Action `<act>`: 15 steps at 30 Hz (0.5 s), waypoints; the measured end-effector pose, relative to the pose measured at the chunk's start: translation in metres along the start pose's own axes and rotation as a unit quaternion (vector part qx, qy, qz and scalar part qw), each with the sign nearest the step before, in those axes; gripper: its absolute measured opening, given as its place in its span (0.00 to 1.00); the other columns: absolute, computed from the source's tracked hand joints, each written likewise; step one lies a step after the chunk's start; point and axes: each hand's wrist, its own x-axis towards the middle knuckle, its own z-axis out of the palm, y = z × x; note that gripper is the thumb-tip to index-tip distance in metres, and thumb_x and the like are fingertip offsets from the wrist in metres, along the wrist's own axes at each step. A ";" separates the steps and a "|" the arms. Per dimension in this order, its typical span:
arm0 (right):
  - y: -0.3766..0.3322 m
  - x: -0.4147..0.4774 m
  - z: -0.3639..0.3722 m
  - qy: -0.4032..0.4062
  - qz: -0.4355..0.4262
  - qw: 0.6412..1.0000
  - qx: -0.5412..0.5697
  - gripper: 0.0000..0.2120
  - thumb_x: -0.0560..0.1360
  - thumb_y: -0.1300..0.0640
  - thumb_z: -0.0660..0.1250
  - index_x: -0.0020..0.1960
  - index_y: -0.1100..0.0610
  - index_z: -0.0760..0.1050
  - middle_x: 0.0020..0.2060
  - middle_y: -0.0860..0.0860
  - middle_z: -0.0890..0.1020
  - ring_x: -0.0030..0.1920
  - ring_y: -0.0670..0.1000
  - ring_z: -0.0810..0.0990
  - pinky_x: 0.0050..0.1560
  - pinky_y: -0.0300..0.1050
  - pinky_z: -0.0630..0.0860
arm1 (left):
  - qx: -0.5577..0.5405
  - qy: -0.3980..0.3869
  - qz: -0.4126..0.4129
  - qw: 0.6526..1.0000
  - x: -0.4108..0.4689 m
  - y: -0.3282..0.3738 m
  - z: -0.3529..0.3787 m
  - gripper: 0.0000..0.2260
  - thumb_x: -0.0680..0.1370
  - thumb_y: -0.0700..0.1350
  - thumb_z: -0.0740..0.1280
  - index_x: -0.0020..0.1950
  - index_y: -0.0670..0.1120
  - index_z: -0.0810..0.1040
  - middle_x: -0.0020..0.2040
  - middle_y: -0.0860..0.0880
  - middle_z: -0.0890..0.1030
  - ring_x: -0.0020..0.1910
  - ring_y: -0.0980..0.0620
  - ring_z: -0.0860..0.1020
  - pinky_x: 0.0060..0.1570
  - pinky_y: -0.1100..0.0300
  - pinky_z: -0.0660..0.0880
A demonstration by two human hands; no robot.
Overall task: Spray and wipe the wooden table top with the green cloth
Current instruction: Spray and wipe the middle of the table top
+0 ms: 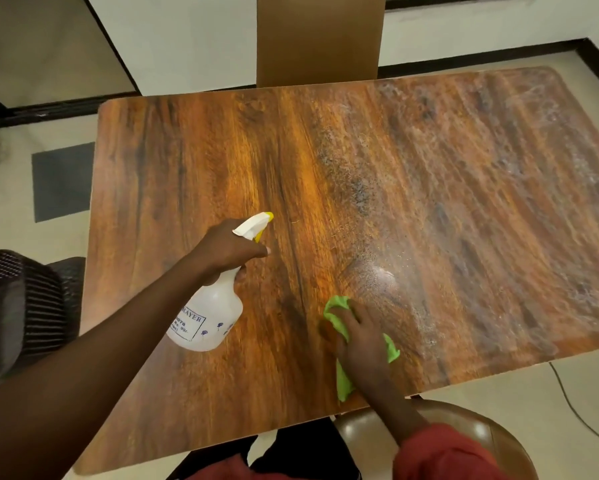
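Observation:
The wooden table top (325, 161) fills most of the view; its right half looks wet and streaked, with fine droplets near the middle. My left hand (227, 249) grips the neck and trigger of a white spray bottle (209, 317) with a yellow-tipped nozzle, held tilted over the left-centre of the table and pointing right. My right hand (360, 337) lies with spread fingers on the crumpled green cloth (339, 306), pressing it on the table near the front edge. Part of the cloth is hidden under the hand.
A brown upright panel (318, 39) stands at the table's far edge. A dark mesh chair (21, 299) is at the left, a brown rounded chair (464, 431) at the near right. A cable (575, 407) lies on the pale floor at the right.

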 end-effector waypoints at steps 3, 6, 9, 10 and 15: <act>-0.018 -0.012 0.007 0.001 0.018 1.000 -0.010 0.18 0.67 0.58 0.69 0.57 0.53 0.79 0.57 0.54 0.78 0.58 0.55 0.72 0.50 0.54 0.78 | -0.003 0.002 -0.009 1.000 -0.001 -0.008 -0.006 0.22 0.72 0.41 0.73 0.65 0.45 0.72 0.40 0.44 0.74 0.29 0.47 0.73 0.29 0.58 0.71; -0.058 -0.053 0.028 -0.064 -0.095 0.993 0.005 0.19 0.66 0.51 0.62 0.56 0.50 0.79 0.57 0.51 0.79 0.57 0.52 0.77 0.52 0.47 0.77 | -0.001 0.009 -0.009 1.000 -0.001 -0.011 -0.011 0.21 0.71 0.41 0.73 0.63 0.44 0.73 0.39 0.44 0.74 0.28 0.47 0.74 0.29 0.58 0.71; -0.071 -0.045 0.032 -0.096 -0.225 0.969 0.020 0.17 0.66 0.53 0.65 0.54 0.50 0.79 0.55 0.48 0.79 0.53 0.49 0.77 0.47 0.43 0.79 | 0.004 0.012 -0.001 1.000 0.002 -0.009 -0.019 0.20 0.71 0.42 0.74 0.61 0.45 0.74 0.39 0.43 0.75 0.29 0.47 0.75 0.29 0.58 0.72; -0.069 -0.029 0.030 -0.090 -0.228 0.969 0.015 0.18 0.64 0.55 0.69 0.54 0.50 0.80 0.55 0.49 0.79 0.53 0.50 0.77 0.47 0.44 0.79 | 0.001 0.011 0.002 1.000 0.003 -0.008 -0.022 0.19 0.71 0.42 0.74 0.60 0.45 0.74 0.39 0.43 0.75 0.27 0.47 0.75 0.29 0.58 0.72; -0.052 0.077 0.018 -0.023 -0.017 1.000 0.003 0.20 0.69 0.63 0.71 0.60 0.57 0.78 0.61 0.58 0.77 0.59 0.61 0.75 0.54 0.56 0.75 | 0.003 0.022 0.000 1.000 0.003 -0.004 -0.031 0.19 0.71 0.42 0.74 0.60 0.46 0.74 0.39 0.42 0.75 0.25 0.47 0.75 0.27 0.58 0.73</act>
